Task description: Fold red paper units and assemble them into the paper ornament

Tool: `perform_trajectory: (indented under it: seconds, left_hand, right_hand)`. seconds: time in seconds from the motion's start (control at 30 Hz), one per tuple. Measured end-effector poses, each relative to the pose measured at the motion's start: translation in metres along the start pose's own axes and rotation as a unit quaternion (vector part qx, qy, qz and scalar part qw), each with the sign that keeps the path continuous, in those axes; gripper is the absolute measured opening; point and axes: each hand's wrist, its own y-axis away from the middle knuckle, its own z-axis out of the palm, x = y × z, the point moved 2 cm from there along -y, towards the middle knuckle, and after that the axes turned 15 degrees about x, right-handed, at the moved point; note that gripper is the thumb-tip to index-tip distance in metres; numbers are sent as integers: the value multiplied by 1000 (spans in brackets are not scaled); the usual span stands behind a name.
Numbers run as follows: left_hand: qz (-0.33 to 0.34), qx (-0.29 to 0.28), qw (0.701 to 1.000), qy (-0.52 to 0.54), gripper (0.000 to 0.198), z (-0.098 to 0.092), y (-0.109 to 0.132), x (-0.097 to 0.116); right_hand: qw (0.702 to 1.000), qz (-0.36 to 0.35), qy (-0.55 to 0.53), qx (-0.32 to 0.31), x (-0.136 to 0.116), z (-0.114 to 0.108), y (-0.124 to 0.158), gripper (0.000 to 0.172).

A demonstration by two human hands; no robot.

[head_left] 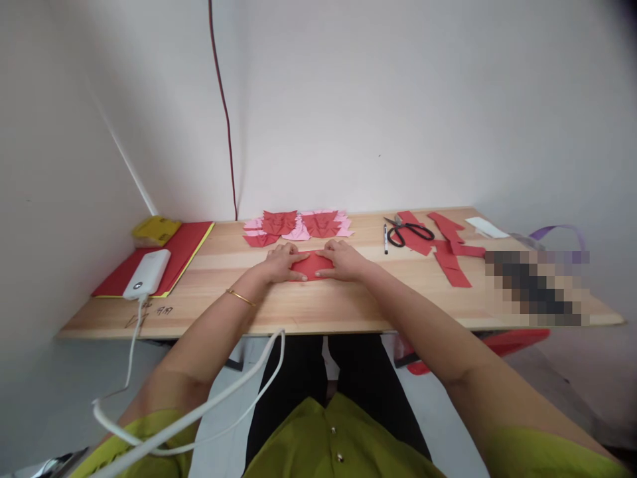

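A white cord (199, 407) loops closest to the camera, across the lap and the left arm, and runs up to a white power bank (149, 269). That rests on a large red sheet (186, 259) at the left of the table (318, 312), with a yellow packet (156, 231) behind it. Just beyond the hands, near the wall, lie pleated red and pink papers (279, 222). To the right are a marker (385, 239), black-handled scissors (398, 224) lying partly over red paper, more red strips (450, 265) and a white slip (486, 227); farther right, a patch is blurred out.

The small red paper (312, 265) lies on the table between the two hands. The left hand (284, 262) holds its left end and the right hand (340, 261) its right end, thumbs toward the near edge, other fingers curled at the far side. The middle shows bare between the fingertips; whether any finger goes underneath, I cannot tell.
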Motion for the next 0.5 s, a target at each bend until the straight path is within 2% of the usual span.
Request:
perform_trajectory:
  seconds: [0.23, 0.5]
  left_hand:
    - [9, -22, 1000, 12, 85, -2, -5, -3]
    - [47, 11, 996, 69, 79, 8, 1, -20]
  right_hand:
    - [1000, -25, 3, 11, 9, 9, 4, 77]
    - [996, -75, -37, 27, 19, 9, 11, 69]
